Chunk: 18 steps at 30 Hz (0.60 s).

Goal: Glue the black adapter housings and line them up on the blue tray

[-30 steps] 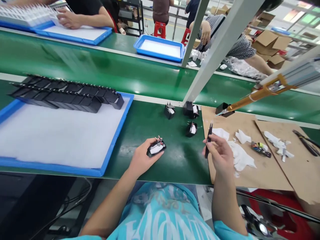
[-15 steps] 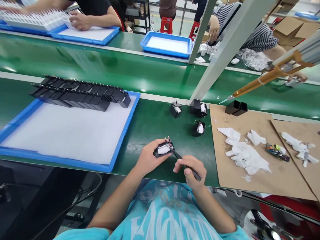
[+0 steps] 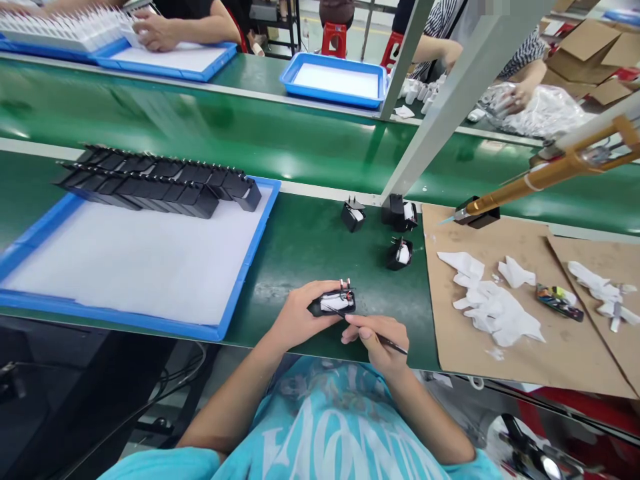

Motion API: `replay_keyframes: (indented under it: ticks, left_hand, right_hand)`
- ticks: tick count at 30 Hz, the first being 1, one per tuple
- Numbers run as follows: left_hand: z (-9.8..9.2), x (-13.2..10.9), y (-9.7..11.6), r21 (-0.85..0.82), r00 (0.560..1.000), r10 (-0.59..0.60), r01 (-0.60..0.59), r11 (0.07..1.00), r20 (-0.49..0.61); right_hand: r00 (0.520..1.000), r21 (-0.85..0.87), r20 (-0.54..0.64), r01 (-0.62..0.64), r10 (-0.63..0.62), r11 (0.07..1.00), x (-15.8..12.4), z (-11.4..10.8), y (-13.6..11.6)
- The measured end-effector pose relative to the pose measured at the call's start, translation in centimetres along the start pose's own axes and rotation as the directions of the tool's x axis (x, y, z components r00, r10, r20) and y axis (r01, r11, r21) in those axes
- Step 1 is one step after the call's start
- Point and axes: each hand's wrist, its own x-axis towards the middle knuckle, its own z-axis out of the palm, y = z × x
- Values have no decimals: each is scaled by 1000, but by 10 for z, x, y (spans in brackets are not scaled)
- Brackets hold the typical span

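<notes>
Near the front edge of the green bench, my left hand is closed around a small black plug adapter housing. Its open side faces up and shows white material and some wiring, with metal prongs at the far end. My right hand grips dark tweezers, whose tips reach the housing's near edge. Beyond my hands stand a few similar black housings with white filling: one with prongs, one beside the post and one closer to me.
At left, a blue tray holds rows of black adapters. Right, cardboard bears white scraps and a circuit board. An orange dispensing tool hangs above. A slanted metal post rises ahead. Co-workers' hands work across the bench.
The tweezer tips have shifted from the prong end to the housing's near edge, and the tweezers lie flatter. The housing has turned and moved slightly right. The orange tool appears lower.
</notes>
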Motion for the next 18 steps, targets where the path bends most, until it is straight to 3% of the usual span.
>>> replay_keyframes:
  ticks: [18]
  left_hand:
    - [0,-1,-2,3,999,48,-48,999,13]
  right_hand:
    - [1000,-37,12,-11,12,999,4,-2,-4]
